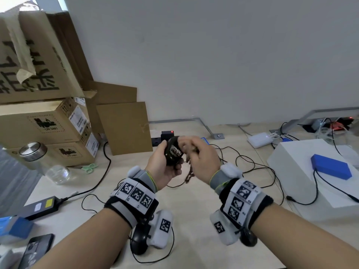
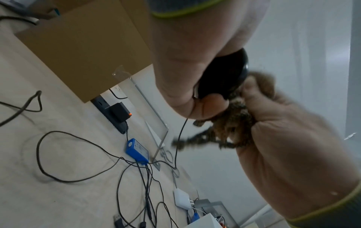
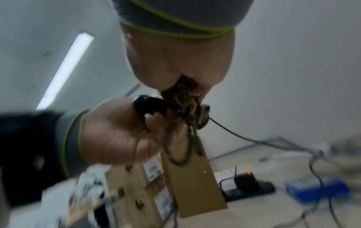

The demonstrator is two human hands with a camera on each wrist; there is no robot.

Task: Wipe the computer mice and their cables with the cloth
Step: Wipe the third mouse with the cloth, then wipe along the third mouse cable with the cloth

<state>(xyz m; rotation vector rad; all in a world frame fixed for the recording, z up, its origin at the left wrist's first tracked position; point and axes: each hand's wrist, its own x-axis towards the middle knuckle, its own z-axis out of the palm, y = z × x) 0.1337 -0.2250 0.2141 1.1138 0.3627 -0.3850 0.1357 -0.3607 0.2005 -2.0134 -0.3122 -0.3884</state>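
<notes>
Wiping a mouse (image 1: pixel 173 152): we are gripping it in our left hand (image 1: pixel 165 166) above the counter (image 1: pixel 194 210), right-hand fingers (image 1: pixel 189 141) bunching the cloth (image 2: pixel 232 123) against it; its cable (image 2: pixel 178 138) probably comes next.

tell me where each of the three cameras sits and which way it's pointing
Head: worn on the head, looking forward and down at the desk; both forearms and hands show, left hand, right hand.
Left wrist: looks along the left hand at the black mouse it grips; the right hand enters too.
Right wrist: looks along the right hand at the brown cloth it pinches; the left hand enters too.
Shared: all three show mouse and cloth meeting.
</notes>
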